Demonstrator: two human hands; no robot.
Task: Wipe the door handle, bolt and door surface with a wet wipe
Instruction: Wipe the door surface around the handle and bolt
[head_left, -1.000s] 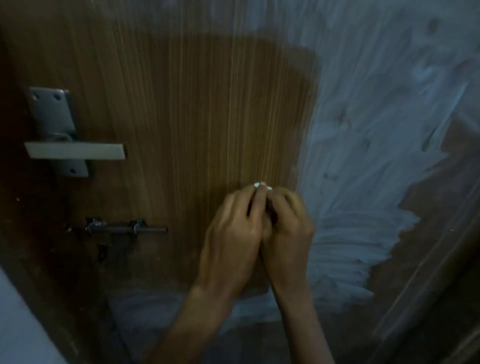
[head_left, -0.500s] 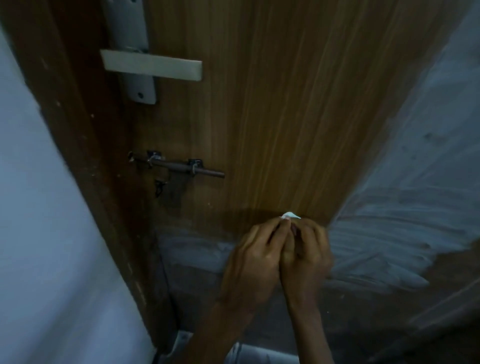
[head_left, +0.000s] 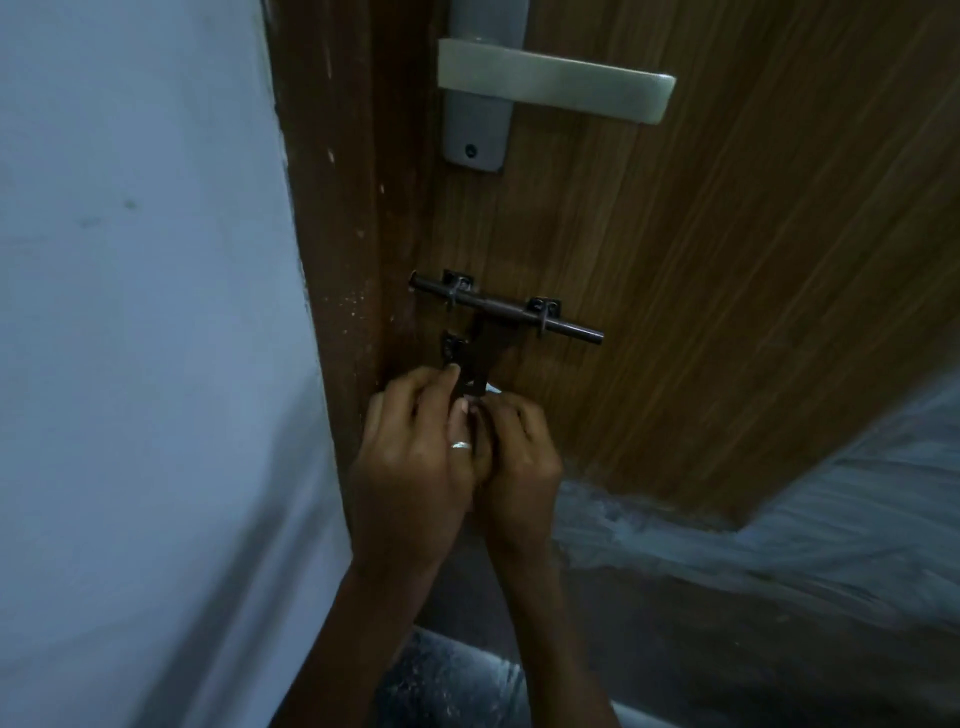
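bolt (head_left: 506, 306): I see it lying left-right on the door (head_left: 727, 260), free end right and lower.
door handle (head_left: 556, 85): above, lever pointing right.
hands: left hand (head_left: 410, 457), right hand (head_left: 519, 447) together under bolt, pinching wet wipe (head_left: 493, 388).

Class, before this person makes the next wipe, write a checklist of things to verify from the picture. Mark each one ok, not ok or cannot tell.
1. White wet wipe in grip: ok, left hand and right hand pinch it together.
2. Hands at the dark metal sliding bolt: ok, just below it.
3. Wipe touching the bolt: cannot tell, the hands hide it.
4. Wipe spread open: not ok, only a small tip shows.
5. Silver lever door handle unobstructed: ok.
6. Brown wood-grain door clean: not ok, pale smears cover its lower right.
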